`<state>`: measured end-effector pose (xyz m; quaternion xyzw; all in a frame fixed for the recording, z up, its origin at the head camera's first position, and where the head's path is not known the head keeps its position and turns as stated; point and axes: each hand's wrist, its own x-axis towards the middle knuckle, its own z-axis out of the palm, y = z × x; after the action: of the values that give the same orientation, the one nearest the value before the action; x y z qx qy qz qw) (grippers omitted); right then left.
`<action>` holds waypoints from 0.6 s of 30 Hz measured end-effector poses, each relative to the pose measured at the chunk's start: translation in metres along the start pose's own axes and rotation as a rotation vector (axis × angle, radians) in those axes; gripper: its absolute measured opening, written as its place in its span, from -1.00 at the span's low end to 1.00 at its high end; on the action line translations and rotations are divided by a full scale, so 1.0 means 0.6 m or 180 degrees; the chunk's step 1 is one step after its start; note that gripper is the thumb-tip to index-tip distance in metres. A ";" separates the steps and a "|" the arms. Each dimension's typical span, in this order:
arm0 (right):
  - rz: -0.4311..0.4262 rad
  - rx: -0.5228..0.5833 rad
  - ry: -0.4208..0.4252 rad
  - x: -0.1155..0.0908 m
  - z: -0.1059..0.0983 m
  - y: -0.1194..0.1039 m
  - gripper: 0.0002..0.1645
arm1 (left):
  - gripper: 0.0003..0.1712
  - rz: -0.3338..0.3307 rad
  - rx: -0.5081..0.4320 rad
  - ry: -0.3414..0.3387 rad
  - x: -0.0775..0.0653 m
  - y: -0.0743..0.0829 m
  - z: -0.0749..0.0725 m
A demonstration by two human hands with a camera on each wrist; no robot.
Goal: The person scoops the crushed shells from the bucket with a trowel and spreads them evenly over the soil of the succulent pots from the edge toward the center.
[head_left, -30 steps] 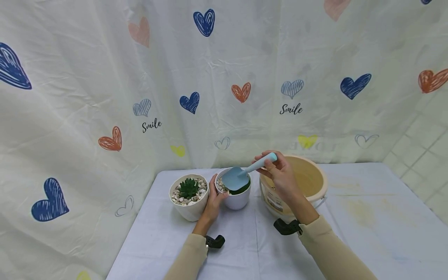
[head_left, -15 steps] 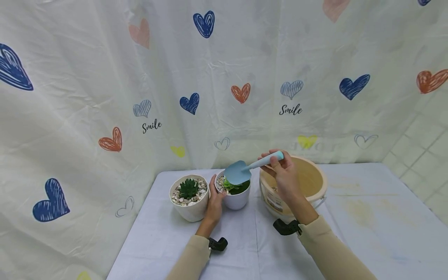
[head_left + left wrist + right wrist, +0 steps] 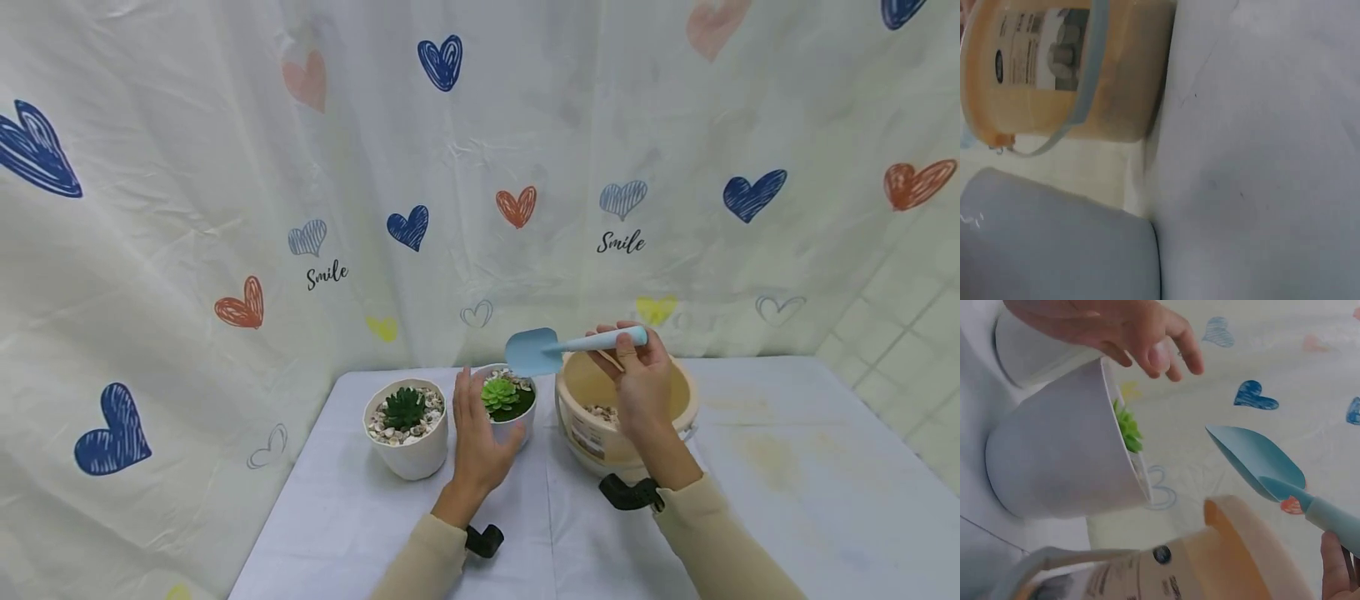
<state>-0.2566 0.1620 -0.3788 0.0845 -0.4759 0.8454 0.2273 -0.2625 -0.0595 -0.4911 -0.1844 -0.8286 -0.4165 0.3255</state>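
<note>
A person's right hand (image 3: 641, 383), right of centre in the head view, has its grip closed on the handle of a pale-blue trowel (image 3: 534, 352), blade raised near the frame's middle. The left hand (image 3: 480, 442), lower centre, its grip relaxed and holding nothing, partly hides a white pot (image 3: 1063, 444) beside a cream bucket (image 3: 588, 446) on the desk (image 3: 787, 475).

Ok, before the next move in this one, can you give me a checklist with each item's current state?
1. Trowel held in right hand: ok.
2. Trowel blade free of pebbles: ok, none seen on it.
3. Pebbles available in bucket: ok.
4. Pot with light green succulent upright: ok.
5. Pebbles all around that succulent: not ok, dark patch beside it.
6. Left hand touching that pot: cannot tell.
</note>
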 end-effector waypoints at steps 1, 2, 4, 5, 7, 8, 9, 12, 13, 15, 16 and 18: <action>-0.0017 0.0044 0.0025 0.000 -0.005 -0.007 -0.60 | -0.04 0.0094 0.0029 0.0022 0.000 0.008 0.000; -0.0039 0.0068 0.0014 0.001 -0.012 -0.015 -0.60 | -0.07 0.0186 0.0022 0.0053 0.001 0.016 0.000; -0.0131 0.0119 0.0007 0.003 -0.026 -0.033 -0.61 | -0.16 0.0377 -0.0098 0.0074 0.001 0.032 0.000; -0.0183 0.0125 -0.0008 0.004 -0.034 -0.042 -0.62 | -0.23 0.0474 -0.0174 0.0084 0.001 0.039 0.000; -0.0301 0.0015 -0.0088 0.005 -0.050 -0.061 -0.64 | -0.36 0.0631 -0.0404 0.0061 0.000 0.054 0.000; -0.0363 -0.0087 -0.0150 0.005 -0.059 -0.070 -0.64 | -0.42 0.0654 -0.0542 0.0003 -0.001 0.060 0.001; -0.0426 -0.0197 -0.0201 0.005 -0.066 -0.078 -0.65 | -0.46 0.0643 -0.0684 -0.0089 -0.002 0.066 0.002; -0.0498 -0.0630 -0.0385 0.004 -0.089 -0.096 -0.66 | -0.53 0.0428 -0.1090 -0.0467 -0.006 0.082 0.010; -0.0485 -0.0807 -0.0436 0.005 -0.096 -0.100 -0.66 | -0.52 0.0313 -0.1218 -0.0623 -0.007 0.086 0.013; -0.0415 -0.1275 -0.0517 0.006 -0.108 -0.102 -0.67 | -0.46 0.0060 -0.1441 -0.0900 -0.007 0.093 0.022; -0.0372 -0.1588 -0.0545 0.008 -0.113 -0.100 -0.68 | -0.43 -0.0056 -0.1507 -0.1015 -0.006 0.096 0.027; -0.0317 -0.2289 -0.0600 0.011 -0.121 -0.094 -0.68 | -0.34 -0.0255 -0.1584 -0.1170 -0.005 0.100 0.039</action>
<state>-0.2306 0.2501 -0.3718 0.0998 -0.7565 0.6007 0.2385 -0.2345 -0.0056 -0.4692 -0.2978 -0.7528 -0.5787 0.0985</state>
